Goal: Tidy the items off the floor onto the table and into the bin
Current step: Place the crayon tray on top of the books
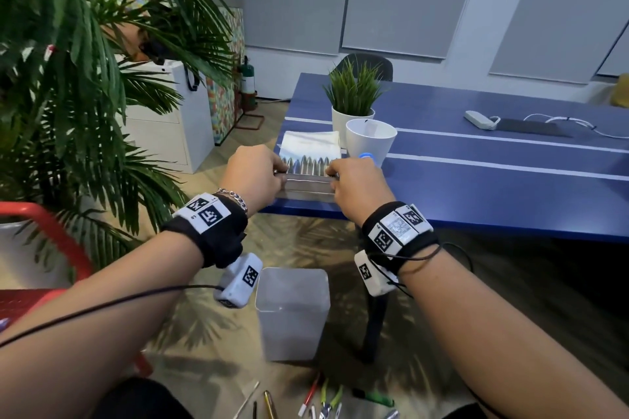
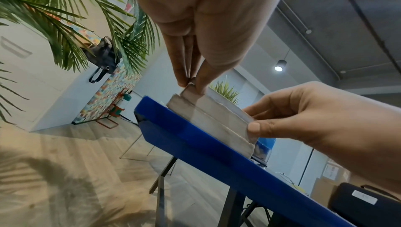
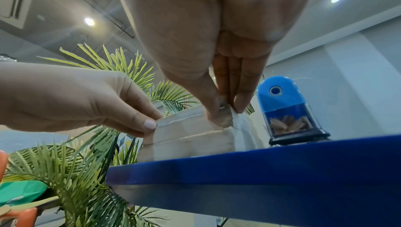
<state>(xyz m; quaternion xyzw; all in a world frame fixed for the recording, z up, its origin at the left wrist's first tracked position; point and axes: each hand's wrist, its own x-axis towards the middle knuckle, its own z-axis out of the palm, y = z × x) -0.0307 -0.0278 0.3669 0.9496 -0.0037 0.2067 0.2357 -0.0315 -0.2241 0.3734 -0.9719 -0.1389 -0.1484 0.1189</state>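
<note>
Blue table (image 1: pixel 476 173) edge: both hands' grip, left hand (image 1: pixel 253 173) and right hand (image 1: pixel 360 185), pinching perhaps a pencil case (image 1: pixel 308 180).

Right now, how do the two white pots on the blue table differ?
The back pot holds a spiky green plant; the front pot shows nothing growing out of it. The front pot stands nearer the table's edge, partly covering the back pot. The front pot shows its open rim; the back pot's rim is mostly hidden by leaves. Both are white, upright and on the table.
</note>
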